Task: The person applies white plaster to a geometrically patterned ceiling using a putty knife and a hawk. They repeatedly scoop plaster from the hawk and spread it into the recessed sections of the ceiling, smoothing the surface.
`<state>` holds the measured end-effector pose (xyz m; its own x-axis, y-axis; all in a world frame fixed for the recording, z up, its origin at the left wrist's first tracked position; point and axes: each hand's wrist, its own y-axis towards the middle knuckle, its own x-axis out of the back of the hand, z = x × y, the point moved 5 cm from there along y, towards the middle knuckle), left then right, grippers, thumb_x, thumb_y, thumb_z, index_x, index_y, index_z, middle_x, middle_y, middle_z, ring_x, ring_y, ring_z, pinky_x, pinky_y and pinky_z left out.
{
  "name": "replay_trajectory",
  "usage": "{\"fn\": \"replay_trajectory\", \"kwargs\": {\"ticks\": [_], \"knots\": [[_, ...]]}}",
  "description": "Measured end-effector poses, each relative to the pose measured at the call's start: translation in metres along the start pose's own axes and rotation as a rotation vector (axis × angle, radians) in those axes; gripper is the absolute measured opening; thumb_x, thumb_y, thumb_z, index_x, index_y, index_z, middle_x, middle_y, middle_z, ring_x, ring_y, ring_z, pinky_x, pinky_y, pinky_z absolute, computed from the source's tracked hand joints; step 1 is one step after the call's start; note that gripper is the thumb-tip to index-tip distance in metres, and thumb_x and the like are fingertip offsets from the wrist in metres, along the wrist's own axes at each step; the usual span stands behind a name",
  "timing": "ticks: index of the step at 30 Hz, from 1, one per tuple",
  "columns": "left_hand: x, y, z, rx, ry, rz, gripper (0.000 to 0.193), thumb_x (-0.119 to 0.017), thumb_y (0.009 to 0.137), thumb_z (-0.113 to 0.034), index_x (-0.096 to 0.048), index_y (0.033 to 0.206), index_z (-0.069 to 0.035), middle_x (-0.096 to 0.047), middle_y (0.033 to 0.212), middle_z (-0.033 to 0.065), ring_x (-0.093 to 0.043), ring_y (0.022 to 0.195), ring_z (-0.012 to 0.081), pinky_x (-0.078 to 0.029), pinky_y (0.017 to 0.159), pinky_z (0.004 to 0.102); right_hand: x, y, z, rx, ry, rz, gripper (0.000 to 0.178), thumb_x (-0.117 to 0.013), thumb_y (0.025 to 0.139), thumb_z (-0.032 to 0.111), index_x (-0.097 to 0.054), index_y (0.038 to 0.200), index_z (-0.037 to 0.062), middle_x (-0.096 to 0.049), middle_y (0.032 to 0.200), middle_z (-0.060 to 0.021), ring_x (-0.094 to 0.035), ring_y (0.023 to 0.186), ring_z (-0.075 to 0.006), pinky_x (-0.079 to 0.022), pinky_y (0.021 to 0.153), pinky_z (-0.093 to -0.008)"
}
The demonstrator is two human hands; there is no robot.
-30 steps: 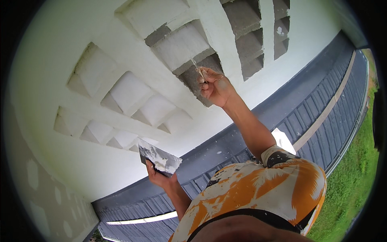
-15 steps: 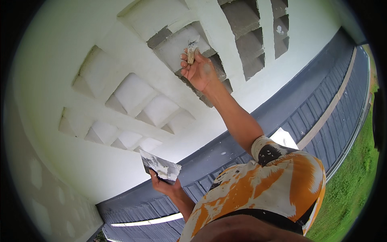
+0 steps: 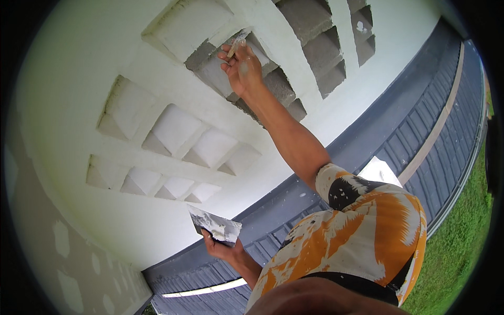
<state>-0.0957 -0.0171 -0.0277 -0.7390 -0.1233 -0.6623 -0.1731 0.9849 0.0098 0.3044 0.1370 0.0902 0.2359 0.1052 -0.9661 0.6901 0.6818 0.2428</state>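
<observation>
My right hand [image 3: 244, 68] is raised to the wall and grips a putty knife [image 3: 234, 47] by its handle. The knife's whitish blade is up at the top edge of a recess [image 3: 210, 71] that is partly coated white and partly bare grey. Lower down, my left hand [image 3: 223, 248] holds a flat, dark-edged plate [image 3: 215, 226] with white putty [image 3: 210, 220] spread over it. Its thumb lies on the plate's near side. The plate is away from the wall recesses.
The pale wall [image 3: 294, 157] has several more recesses, white ones at left and bare grey ones [image 3: 310, 26] at upper right. Below it runs a dark tiled roof [image 3: 420, 136] with a light strip along it. A white sheet-like object [image 3: 379, 172] lies on the roof. Grass [image 3: 451, 257] is at lower right.
My right hand has moved up and slightly left with the putty knife, to the upper edge of the recess. The view has shifted a little; the left hand still holds the plate.
</observation>
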Motion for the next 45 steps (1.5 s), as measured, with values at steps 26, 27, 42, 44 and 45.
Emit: {"fn": "replay_trajectory", "kwargs": {"ticks": [26, 27, 42, 44, 45], "knots": [[-0.026, 0.003, 0.002, 0.046, 0.020, 0.169, 0.044, -0.050, 0.095, -0.027, -0.050, 0.131, -0.002, -0.059, 0.122, 0.0107, -0.059, 0.110, 0.0263, -0.048, 0.093, 0.0430, -0.031, -0.034, 0.037, 0.056, 0.092, -0.257, 0.016, -0.054, 0.095, 0.010, -0.050, 0.109, 0.0036, -0.058, 0.097, -0.0120, -0.064, 0.077, -0.0259, -0.052, 0.064, -0.0365], [-0.027, 0.004, 0.002, 0.045, 0.020, 0.187, 0.044, -0.050, 0.094, -0.027, -0.050, 0.131, -0.002, -0.059, 0.122, 0.0107, -0.059, 0.110, 0.0263, -0.048, 0.093, 0.0431, -0.020, -0.017, 0.033, 0.031, 0.119, -0.277, 0.016, -0.054, 0.095, 0.010, -0.051, 0.110, 0.0040, -0.058, 0.098, -0.0121, -0.065, 0.078, -0.0261, -0.053, 0.065, -0.0364], [-0.023, 0.004, 0.000, 0.030, 0.039, 0.094, 0.043, -0.050, 0.094, -0.026, -0.052, 0.129, -0.002, -0.061, 0.120, 0.0112, -0.061, 0.107, 0.0266, -0.050, 0.091, 0.0435, -0.030, -0.064, -0.014, -0.369, -0.191, -0.043, 0.018, -0.051, 0.095, 0.009, -0.055, 0.110, -0.0010, -0.062, 0.090, -0.0139, -0.064, 0.069, -0.0224, -0.051, 0.057, -0.0311], [-0.028, 0.008, -0.007, -0.006, 0.012, 0.076, 0.044, -0.049, 0.094, -0.025, -0.050, 0.131, -0.001, -0.059, 0.123, 0.0109, -0.059, 0.112, 0.0280, -0.048, 0.095, 0.0461, -0.019, -0.095, -0.007, -0.335, -0.321, 0.035, 0.017, -0.050, 0.095, 0.008, -0.055, 0.109, 0.0014, -0.061, 0.091, -0.0133, -0.064, 0.068, -0.0210, -0.050, 0.056, -0.0304], [-0.030, 0.011, -0.013, -0.067, 0.016, 0.084, 0.042, -0.050, 0.095, -0.025, -0.051, 0.130, -0.001, -0.059, 0.121, 0.0109, -0.059, 0.112, 0.0277, -0.049, 0.094, 0.0453, -0.010, -0.115, -0.001, -0.349, -0.489, 0.034, 0.016, -0.051, 0.096, 0.011, -0.055, 0.110, 0.0044, -0.060, 0.088, -0.0101, -0.060, 0.064, -0.0175, -0.049, 0.054, -0.0275]]}}
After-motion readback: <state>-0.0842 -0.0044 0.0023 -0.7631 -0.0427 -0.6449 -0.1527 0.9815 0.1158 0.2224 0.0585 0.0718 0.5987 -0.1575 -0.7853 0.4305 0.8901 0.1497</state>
